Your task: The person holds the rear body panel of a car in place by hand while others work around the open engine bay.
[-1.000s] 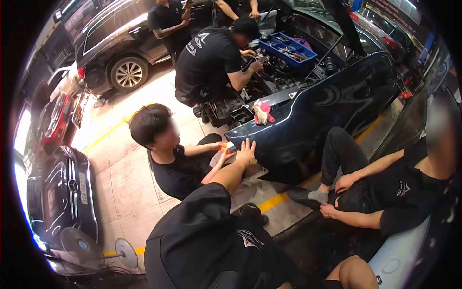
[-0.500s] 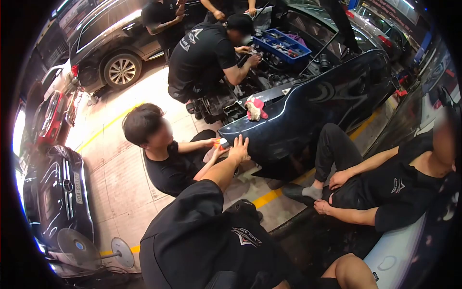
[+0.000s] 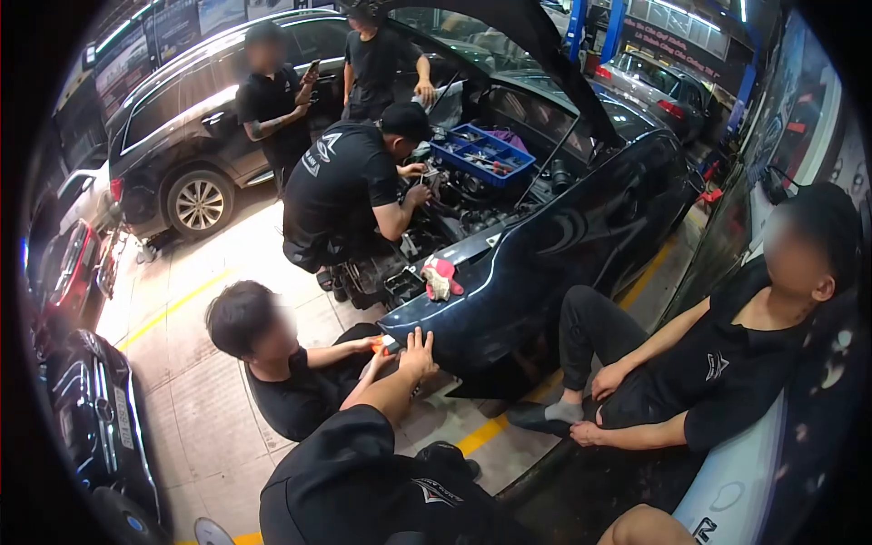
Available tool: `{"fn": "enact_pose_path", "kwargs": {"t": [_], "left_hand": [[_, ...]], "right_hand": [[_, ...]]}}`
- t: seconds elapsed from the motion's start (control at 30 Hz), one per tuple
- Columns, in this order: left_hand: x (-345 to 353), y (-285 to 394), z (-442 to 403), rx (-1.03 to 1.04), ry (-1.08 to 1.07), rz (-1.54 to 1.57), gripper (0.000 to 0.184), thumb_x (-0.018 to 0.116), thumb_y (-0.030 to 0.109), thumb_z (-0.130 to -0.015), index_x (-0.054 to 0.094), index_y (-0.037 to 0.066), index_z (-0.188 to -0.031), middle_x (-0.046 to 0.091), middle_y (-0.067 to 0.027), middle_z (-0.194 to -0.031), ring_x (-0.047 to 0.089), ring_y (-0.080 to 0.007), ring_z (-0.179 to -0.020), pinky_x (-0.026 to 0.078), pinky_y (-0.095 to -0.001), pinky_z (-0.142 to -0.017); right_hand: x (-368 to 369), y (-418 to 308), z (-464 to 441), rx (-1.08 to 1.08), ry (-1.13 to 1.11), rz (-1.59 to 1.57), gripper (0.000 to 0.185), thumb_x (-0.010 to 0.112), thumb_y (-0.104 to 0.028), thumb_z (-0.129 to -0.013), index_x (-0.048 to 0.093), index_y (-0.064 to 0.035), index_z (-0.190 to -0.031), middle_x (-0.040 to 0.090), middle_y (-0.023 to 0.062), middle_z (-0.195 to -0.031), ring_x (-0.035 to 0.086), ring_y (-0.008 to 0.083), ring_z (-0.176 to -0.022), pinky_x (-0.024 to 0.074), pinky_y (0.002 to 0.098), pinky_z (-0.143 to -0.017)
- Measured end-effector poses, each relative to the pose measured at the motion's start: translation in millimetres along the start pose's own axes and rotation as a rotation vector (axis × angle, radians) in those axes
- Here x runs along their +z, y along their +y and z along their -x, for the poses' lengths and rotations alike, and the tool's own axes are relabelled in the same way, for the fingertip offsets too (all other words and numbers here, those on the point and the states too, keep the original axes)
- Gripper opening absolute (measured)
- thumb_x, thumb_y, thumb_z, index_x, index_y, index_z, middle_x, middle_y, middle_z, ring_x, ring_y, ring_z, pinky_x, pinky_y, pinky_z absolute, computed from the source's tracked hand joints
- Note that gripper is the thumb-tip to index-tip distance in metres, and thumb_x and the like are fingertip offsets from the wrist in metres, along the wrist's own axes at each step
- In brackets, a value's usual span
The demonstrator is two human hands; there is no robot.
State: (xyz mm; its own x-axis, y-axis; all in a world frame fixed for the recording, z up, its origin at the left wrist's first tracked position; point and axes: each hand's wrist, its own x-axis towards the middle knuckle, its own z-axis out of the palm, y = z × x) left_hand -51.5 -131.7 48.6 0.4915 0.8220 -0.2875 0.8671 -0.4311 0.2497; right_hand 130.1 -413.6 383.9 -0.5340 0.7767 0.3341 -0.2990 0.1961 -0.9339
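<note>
My left hand (image 3: 418, 354) reaches forward and rests on the front corner of a dark car fender (image 3: 495, 318), fingers spread, with nothing in its grasp. Right beside it, a squatting co-worker's hands (image 3: 377, 356) are at the fender's tip with a small orange and white item (image 3: 387, 342) whose kind I cannot make out. A pink and white bundled cloth or glove (image 3: 440, 278) lies on top of the fender. My right hand is out of the picture.
A person (image 3: 350, 173) bends over the open engine bay, where a blue tool tray (image 3: 481, 156) sits. Another person (image 3: 727, 336) sits close on my right. Two people stand behind. A dark SUV (image 3: 204, 118) and other cars (image 3: 95, 409) are parked around.
My view has swung upward and to the right, so the scene sits further left and lower. My left hand stays on the fender, and the squatting co-worker's hands remain beside it.
</note>
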Motion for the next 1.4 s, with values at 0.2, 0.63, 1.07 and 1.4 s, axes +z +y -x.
{"fn": "enact_pose_path", "kwargs": {"t": [0.2,0.63,1.07,1.4], "left_hand": [[11,-11,3,0.142,0.206,0.022,0.090,0.075,0.030,-0.073,0.030,0.006,-0.148,0.022,-0.0265,-0.155,0.022,-0.0434,-0.144,0.033,-0.0515,-0.113],[32,-21,-18,0.247,0.115,-0.171,0.117,0.074,0.046,-0.069,0.011,-0.010,-0.150,0.009,-0.0432,-0.150,0.011,-0.0556,-0.141,0.018,-0.0560,-0.118],[23,-12,-14,0.215,0.012,-0.223,0.106,0.064,0.045,-0.077,0.013,-0.017,-0.146,0.015,-0.0355,-0.154,0.009,-0.0546,-0.143,0.015,-0.0552,-0.119],[13,-15,-6,0.180,0.044,-0.059,0.103,0.066,0.042,-0.076,0.017,-0.013,-0.147,0.016,-0.0373,-0.153,0.013,-0.0529,-0.142,0.019,-0.0534,-0.118]], "right_hand": [[-2,-16,24,0.045,0.108,0.028,0.022,0.058,-0.017,-0.092,0.064,0.0026,-0.101,0.066,0.0091,-0.082,0.060,0.0188,-0.065,0.0464,0.0286,-0.059],[2,113,136,0.045,1.358,0.278,0.027,0.052,-0.022,-0.101,0.064,-0.0027,-0.116,0.070,0.0059,-0.089,0.062,0.0109,-0.069,0.0488,0.0235,-0.063],[-85,42,197,-0.471,1.336,0.084,0.068,0.038,-0.050,-0.102,0.028,-0.0032,-0.151,0.039,0.0125,-0.152,0.039,0.0222,-0.139,0.0305,0.0404,-0.113],[-117,-200,191,-0.303,0.945,0.336,0.074,0.035,-0.056,-0.101,0.036,0.0017,-0.147,0.038,0.0204,-0.152,0.033,0.0280,-0.144,0.0245,0.0401,-0.118]]}}
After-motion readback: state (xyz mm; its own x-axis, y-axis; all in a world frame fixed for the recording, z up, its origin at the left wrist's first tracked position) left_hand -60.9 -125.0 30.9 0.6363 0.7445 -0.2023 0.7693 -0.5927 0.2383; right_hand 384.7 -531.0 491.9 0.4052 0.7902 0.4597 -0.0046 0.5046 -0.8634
